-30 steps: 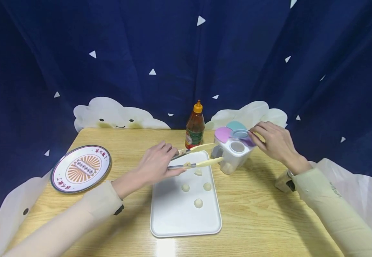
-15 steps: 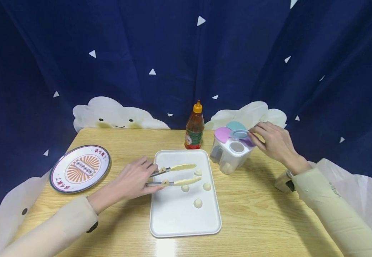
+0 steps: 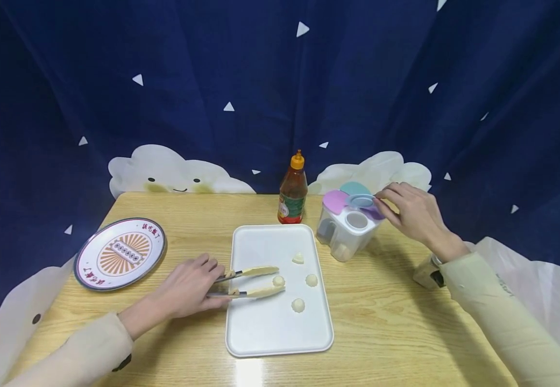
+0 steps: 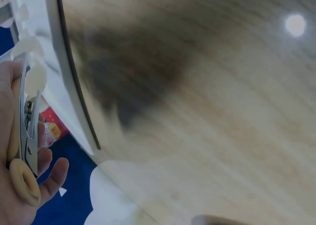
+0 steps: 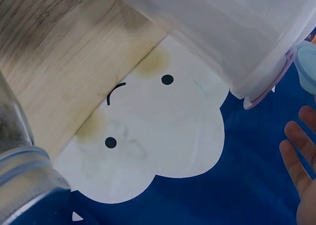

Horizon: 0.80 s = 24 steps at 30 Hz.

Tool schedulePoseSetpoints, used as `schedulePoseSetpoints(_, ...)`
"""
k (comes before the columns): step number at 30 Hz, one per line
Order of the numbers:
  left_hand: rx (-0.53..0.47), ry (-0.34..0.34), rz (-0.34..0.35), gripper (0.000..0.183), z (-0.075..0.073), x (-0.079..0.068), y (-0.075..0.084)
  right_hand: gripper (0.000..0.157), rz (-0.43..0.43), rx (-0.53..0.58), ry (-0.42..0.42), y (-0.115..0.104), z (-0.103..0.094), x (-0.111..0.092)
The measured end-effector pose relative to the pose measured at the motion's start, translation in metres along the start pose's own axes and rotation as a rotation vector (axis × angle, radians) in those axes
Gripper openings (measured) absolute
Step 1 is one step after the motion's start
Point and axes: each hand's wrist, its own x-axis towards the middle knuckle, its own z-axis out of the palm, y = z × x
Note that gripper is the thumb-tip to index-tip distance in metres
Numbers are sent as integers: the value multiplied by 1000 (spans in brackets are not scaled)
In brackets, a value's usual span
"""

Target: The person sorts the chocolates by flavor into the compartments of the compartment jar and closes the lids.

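My left hand grips a pair of tongs with cream-coloured tips over the left of the white tray. The spread tips lie beside a small pale dumpling-shaped piece; whether they touch it I cannot tell. Several like pieces are on the tray, one of them a dumpling-shaped piece nearer the front. The left wrist view shows the tongs' metal arms in the palm. At the back right, my right hand holds up the light blue lid of a clear compartment container by its edge.
A patterned plate lies at the left of the wooden table. Behind the tray stands a sauce bottle with an orange cap. A jar stands right, under the right forearm. A dark blue curtain hangs behind.
My left hand has moved left and toward me with the tongs, from near the container to around a piece on the tray. My right hand stays at the raised lid.
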Motion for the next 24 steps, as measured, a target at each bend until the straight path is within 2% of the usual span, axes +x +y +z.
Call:
schedulePoseSetpoints(9,-41,-16,-25,47,6,-6,2,15,-2,3,14,0,1,0)
schedulePoseSetpoints(24,-48,-10,-3,47,9,2,6,16,2,5,7,1,1,-1)
